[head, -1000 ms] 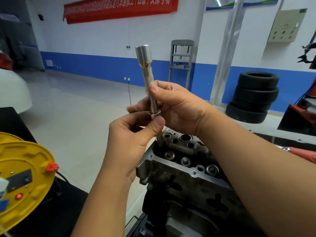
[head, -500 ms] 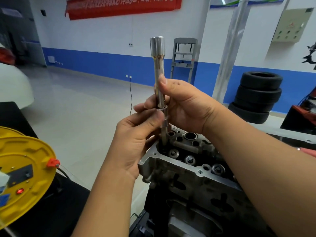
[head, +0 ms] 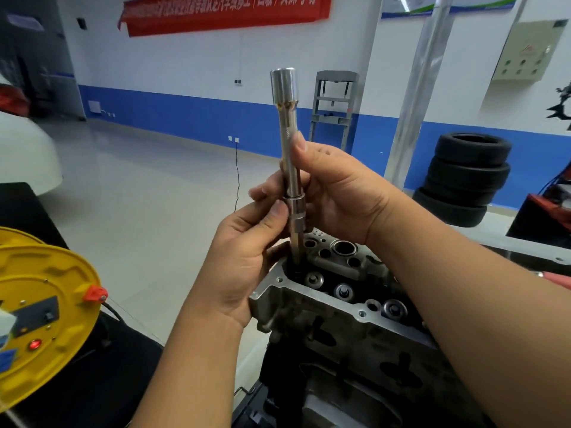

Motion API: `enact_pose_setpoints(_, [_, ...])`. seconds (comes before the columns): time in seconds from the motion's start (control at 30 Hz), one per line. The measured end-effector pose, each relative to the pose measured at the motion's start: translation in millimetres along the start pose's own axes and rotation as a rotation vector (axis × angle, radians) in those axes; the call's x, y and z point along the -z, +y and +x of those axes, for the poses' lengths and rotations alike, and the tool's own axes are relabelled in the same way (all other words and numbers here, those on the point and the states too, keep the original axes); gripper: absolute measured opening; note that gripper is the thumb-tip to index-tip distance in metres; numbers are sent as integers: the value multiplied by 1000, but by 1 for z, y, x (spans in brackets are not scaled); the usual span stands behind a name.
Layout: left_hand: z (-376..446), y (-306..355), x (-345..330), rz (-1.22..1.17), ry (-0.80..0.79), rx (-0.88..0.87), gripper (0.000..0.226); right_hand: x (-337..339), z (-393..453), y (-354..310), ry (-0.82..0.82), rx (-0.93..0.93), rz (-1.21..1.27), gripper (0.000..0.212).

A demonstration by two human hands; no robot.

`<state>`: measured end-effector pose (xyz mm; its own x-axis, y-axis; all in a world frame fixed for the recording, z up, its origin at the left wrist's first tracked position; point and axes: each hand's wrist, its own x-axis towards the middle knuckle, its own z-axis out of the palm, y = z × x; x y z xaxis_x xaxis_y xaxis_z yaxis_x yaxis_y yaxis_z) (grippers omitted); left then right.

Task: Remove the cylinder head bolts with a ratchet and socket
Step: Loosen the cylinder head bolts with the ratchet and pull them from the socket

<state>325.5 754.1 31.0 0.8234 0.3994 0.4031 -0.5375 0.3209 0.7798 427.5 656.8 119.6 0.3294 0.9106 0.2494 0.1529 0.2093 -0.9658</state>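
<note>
A chrome extension bar (head: 288,140) stands nearly upright over the cylinder head (head: 336,316). At its lower end sits a small socket (head: 297,215) with a thin bit going down into a recess at the head's near left corner. My right hand (head: 333,193) grips the bar's shaft from the right, thumb up along it. My left hand (head: 247,261) pinches the socket with thumb and fingers from the left. The bit's tip and the bolt it meets are hidden in the dark recess. No ratchet handle is in view.
A yellow cable reel (head: 40,307) lies at the lower left on a black surface. Stacked tyres (head: 463,180) stand at the back right beside a metal pillar (head: 417,97). A white car's edge (head: 24,149) is at far left. Tiled floor lies behind.
Both hands have lowered the bar and socket from mid-air onto the cylinder head. The bit now reaches into the corner recess and the bar stands straighter.
</note>
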Motion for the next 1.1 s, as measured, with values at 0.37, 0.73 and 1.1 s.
enact_pose_setpoints(0.37, [1,-4,1,78,52,-74,33,0,0,0,-39,-17,86,29])
enact_pose_setpoints(0.73, [0,-5,2,92,126,-104,27,4,3,5,-57,-29,100,38])
enact_pose_setpoints(1.1, [-1,-2,3,59,62,-23,23,3,3,5,-85,-76,106,40])
